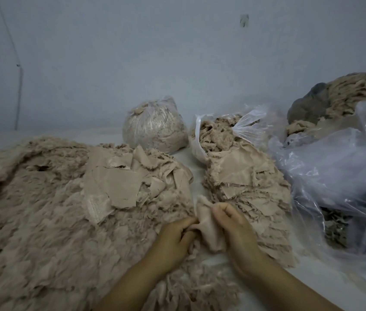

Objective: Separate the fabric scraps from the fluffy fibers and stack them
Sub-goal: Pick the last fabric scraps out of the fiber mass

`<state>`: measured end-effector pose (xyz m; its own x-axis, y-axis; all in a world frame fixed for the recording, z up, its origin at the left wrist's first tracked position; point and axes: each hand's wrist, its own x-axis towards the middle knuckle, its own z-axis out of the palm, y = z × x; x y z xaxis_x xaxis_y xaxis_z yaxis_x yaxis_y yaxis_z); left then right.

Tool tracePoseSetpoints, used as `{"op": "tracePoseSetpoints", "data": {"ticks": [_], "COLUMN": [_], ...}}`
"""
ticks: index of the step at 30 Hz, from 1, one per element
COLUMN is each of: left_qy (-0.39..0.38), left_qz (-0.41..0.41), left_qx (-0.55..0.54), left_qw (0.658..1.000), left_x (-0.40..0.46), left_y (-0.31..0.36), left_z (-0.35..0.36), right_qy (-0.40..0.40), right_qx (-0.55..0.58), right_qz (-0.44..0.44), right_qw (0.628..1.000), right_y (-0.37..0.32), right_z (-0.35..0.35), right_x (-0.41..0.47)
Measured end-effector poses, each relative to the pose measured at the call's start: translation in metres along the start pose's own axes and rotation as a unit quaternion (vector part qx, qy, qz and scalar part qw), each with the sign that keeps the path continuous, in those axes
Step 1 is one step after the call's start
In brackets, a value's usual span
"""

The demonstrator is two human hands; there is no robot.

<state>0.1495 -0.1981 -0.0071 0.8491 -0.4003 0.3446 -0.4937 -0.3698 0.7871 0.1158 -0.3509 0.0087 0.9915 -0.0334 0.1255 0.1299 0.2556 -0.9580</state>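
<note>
At far left, a wide beige heap of fluffy fibers [43,209] runs off the frame edge, flat fabric scraps [119,182] lying on it. Beside its near edge, the left hand [173,241] and right hand [236,230] both pinch one beige scrap [209,225]. Right of them rises the stack of scraps [247,182]. No writing is legible.

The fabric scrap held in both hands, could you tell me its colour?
Pale beige-pink, plain; the scrap shows best in the head view.

White surface [196,170]; fiber pile [43,209]; scrap stack [251,187]; bags [155,126]
</note>
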Motion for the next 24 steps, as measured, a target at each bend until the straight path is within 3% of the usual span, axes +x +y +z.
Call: {"op": "tracePoseSetpoints", "data": {"ticks": [3,6,9,11,15,17,21,24], "left_qy": [0.005,0.029,0.074,0.06,0.033,0.01,-0.069,0.044], "left_qz": [0.008,-0.045,-0.113,-0.115,-0.101,-0.116,-0.137,-0.155], "left_qx": [0.046,0.106,-0.003,-0.047,-0.014,-0.101,-0.33,-0.354], "left_qw": [0.999,0.993,0.991,0.99,0.994,0.988,0.931,0.921], "left_x": [0.0,0.002,0.004,0.003,0.0,0.0,0.001,0.001], "left_y": [0.003,-0.007,-0.015,-0.011,0.001,0.008,0.022,0.029], "left_z": [0.001,-0.005,-0.016,-0.017,-0.012,-0.014,-0.001,0.004], "right_qy": [0.021,0.113,0.172,0.15,0.095,0.056,-0.015,0.052], "right_qx": [-0.102,-0.067,-0.025,-0.05,-0.111,-0.129,-0.105,-0.092], "right_qz": [-0.034,-0.068,-0.07,-0.02,0.046,0.032,0.008,0.006], "right_qw": [0.994,0.989,0.982,0.987,0.988,0.99,0.994,0.994], "right_y": [0.003,-0.008,-0.023,-0.026,-0.028,-0.031,-0.026,-0.02], "right_z": [0.005,0.003,-0.016,-0.023,-0.024,-0.02,-0.002,-0.003], "right_x": [-0.002,0.003,0.011,0.012,0.012,0.01,-0.003,-0.007]}}
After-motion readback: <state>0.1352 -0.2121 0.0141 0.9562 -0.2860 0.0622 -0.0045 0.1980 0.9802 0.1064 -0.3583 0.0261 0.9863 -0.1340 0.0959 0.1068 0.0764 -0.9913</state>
